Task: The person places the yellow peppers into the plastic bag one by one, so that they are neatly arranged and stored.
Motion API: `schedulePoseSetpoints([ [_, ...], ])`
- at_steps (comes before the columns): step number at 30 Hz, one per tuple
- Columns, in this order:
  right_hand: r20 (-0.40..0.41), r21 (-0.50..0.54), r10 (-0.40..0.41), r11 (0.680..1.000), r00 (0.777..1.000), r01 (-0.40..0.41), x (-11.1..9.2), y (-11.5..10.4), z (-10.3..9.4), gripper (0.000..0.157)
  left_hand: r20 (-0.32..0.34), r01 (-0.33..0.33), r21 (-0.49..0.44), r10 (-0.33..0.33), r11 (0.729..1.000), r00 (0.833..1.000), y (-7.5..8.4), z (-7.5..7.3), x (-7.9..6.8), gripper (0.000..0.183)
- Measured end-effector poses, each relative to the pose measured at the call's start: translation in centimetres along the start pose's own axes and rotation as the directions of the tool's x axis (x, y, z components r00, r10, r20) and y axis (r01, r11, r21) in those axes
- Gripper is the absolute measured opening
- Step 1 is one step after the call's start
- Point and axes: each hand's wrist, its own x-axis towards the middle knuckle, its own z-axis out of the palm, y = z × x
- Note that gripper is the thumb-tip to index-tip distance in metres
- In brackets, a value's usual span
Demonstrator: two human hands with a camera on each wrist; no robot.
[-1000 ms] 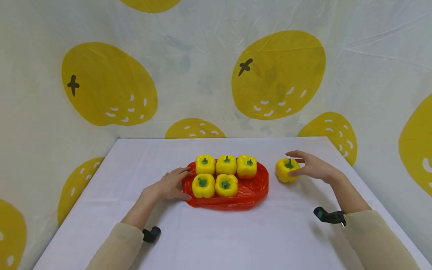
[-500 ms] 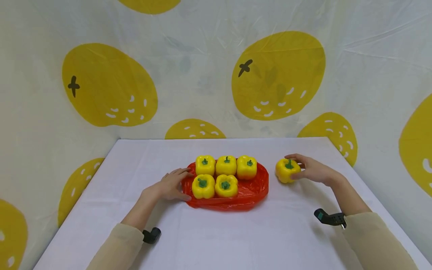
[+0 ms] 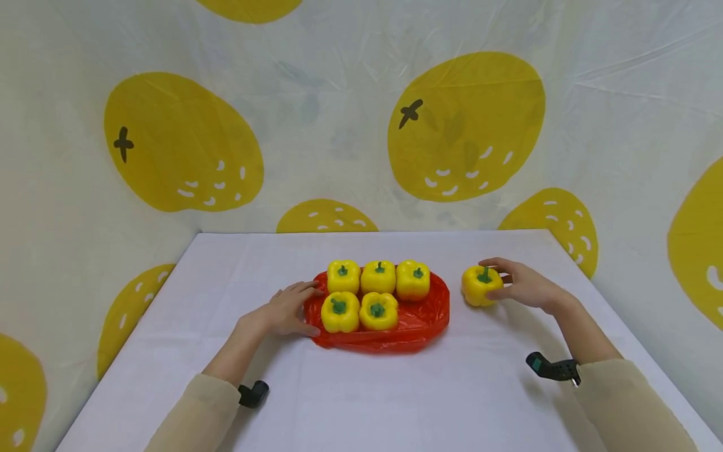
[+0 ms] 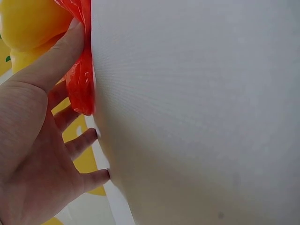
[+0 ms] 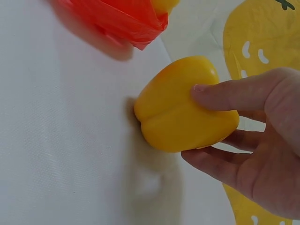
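A red plastic bag (image 3: 435,314), spread out low like a tray, lies mid-table holding several yellow bell peppers (image 3: 343,276) with green stems. At its left end rests my left hand (image 3: 287,311), fingers spread. The left wrist view shows the thumb (image 4: 61,58) against the bag's red edge (image 4: 82,86), the fingertips down near the tablecloth. To the right of the bag, my right hand (image 3: 525,285) holds one more bell pepper (image 3: 479,287) by its right side. In the right wrist view, the thumb lies on the front of that pepper (image 5: 183,103) and the fingers behind and below.
White cloth covers the table (image 3: 361,402). Behind and beside it hangs a pale curtain (image 3: 327,125) printed with big yellow fruit. A black camera mount is strapped at each wrist, the left one (image 3: 254,394) low over the cloth.
My right thumb and fingers have closed in on the lone bell pepper, which has barely shifted. The left hand and the bag have stayed put.
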Motion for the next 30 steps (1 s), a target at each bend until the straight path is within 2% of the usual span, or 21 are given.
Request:
schedulePoseSetpoints([
  [11, -0.058, -0.02, 0.019, 1.0, 0.998, -0.02, 0.1, 0.4, 0.2, 0.07, 0.003, -0.005, -0.001, 0.005, 1.0, 1.0, -0.3, 0.1, 0.0, 0.083],
  [22, -0.094, -0.014, 0.018, 1.0, 0.995, -0.019, -0.5, -1.1, 0.2, 0.072, 0.011, -0.02, -0.007, 0.02, 1.0, 1.0, -0.4, 0.0, 0.0, 0.082],
  [30, -0.13, -0.017, -0.011, 1.0, 0.991, 0.009, -0.9, -2.7, 0.1, 0.072, 0.02, -0.016, -0.007, 0.016, 1.0, 1.0, -0.5, 0.0, 0.0, 0.084],
])
